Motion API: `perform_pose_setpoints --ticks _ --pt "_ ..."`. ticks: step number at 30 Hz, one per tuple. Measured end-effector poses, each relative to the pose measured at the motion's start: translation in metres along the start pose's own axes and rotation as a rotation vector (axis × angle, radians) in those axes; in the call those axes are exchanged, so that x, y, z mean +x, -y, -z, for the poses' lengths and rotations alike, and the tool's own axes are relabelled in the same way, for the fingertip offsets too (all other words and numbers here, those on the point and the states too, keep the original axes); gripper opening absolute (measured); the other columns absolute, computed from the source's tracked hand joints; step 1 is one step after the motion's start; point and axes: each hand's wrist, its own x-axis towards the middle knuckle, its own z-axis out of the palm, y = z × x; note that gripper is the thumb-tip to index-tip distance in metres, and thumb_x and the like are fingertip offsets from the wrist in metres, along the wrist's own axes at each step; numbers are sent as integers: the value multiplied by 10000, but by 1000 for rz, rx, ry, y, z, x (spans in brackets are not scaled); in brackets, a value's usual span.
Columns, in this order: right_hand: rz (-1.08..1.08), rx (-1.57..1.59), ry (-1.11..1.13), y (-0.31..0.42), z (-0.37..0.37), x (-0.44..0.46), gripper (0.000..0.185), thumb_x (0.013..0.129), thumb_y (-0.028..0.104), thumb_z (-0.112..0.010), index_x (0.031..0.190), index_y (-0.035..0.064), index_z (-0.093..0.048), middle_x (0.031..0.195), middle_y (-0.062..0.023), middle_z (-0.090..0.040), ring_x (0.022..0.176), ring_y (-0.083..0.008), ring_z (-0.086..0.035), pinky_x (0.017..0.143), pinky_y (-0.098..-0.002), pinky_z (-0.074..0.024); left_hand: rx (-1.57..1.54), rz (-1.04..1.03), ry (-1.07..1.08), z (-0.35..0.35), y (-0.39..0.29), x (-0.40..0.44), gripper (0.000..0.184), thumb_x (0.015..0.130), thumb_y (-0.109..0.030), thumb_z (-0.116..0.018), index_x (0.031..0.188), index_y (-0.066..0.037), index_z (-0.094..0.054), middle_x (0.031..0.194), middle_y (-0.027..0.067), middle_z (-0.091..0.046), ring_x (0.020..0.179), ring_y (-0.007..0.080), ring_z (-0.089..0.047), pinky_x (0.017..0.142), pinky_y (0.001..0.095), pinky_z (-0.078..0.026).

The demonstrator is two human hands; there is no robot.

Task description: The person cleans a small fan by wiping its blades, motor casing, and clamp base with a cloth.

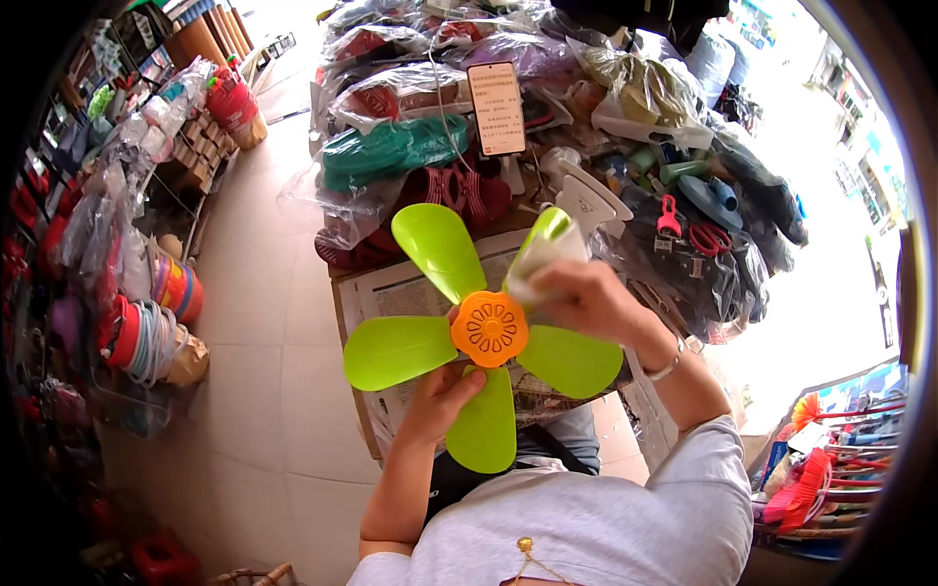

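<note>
While 5-blade fan [490,329] in left hand [441,398], cloth [545,259] in right hand [596,301].

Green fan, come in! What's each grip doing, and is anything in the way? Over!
Left grip holding green fan near its orange hub. Right grip holding white cloth at upper-right blade. Cloth hiding part of that blade.

The fan [490,329] is over paper [393,293], the phone [496,109] behind; scissors [710,238] lie on bags [723,293] at right, a coil [149,344] far left.
</note>
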Motion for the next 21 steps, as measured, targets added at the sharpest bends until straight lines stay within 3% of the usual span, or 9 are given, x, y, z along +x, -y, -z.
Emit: perform_pose_setpoints --ticks 2,4,8,10,12,13,15,17,21 --pt "23 92 85 5 8 2 242 798 98 -718 1034 117 -668 858 -119 -684 754 -284 -682 679 -346 -533 1 0 22 -1 -2 1 786 880 -55 -660 1536 -94 -228 1432 81 -431 1276 190 -466 1033 341 -420" --pt "-207 25 31 -11 17 2 216 807 113 -709 1017 94 -661 838 -130 -669 735 -290 -673 660 -342 -523 -7 11 28 -3 -2 -1 792 878 -41 -657 1538 -97 -224 1446 80 -417 1284 193 -460 1040 349 -416" --pt "-117 -256 -293 -34 20 -15 229 819 117 -692 1034 51 -645 828 -139 -651 682 -299 -637 625 -345 -504 19 -13 92 1 3 1 807 925 -6 -611 1561 -115 -126 1480 63 -378 1244 179 -512 998 298 -444" --pt "-67 -125 -222 -27 32 -17 230 831 85 -686 1054 44 -648 807 -100 -656 650 -203 -620 606 -307 -489 -1 26 95 2 5 0 813 927 -17 -618 1562 -114 -119 1474 59 -390 1235 169 -515 995 292 -442" --pt "-295 -2 -176 -13 53 -14 213 857 51 -673 1070 44 -660 793 -23 -643 663 -79 -574 606 -239 -461 -15 75 100 2 6 -3 818 930 -29 -624 1563 -112 -112 1468 56 -402 1226 159 -518 992 285 -441" --pt "-220 160 -318 -13 58 -6 246 872 24 -667 1117 44 -660 786 37 -607 698 -7 -516 614 -185 -428 -102 103 111 0 6 -4 819 932 -38 -627 1563 -109 -109 1461 52 -412 1215 147 -519 989 281 -439" --pt "-164 343 -372 -16 77 16 331 912 76 -641 1241 61 -604 847 27 -624 721 -31 -541 635 -193 -443 -188 127 132 -2 7 -5 821 935 -47 -631 1563 -106 -106 1454 49 -422 1204 135 -520 986 276 -437" --pt "-149 385 -380 -12 81 47 360 925 105 -634 1279 67 -580 887 20 -635 743 -37 -551 656 -198 -453 -142 132 83 0 10 -6 817 933 -58 -626 1564 -178 -120 1336 90 -531 1105 163 -589 818 375 -575" --pt "-204 399 -423 -12 59 123 677 867 388 -710 1395 55 -449 1246 -99 -558 1108 -177 -539 931 -325 -449 -141 69 114 -2 15 -6 806 933 -61 -630 1561 -157 -134 1333 84 -535 1104 151 -591 863 340 -550"
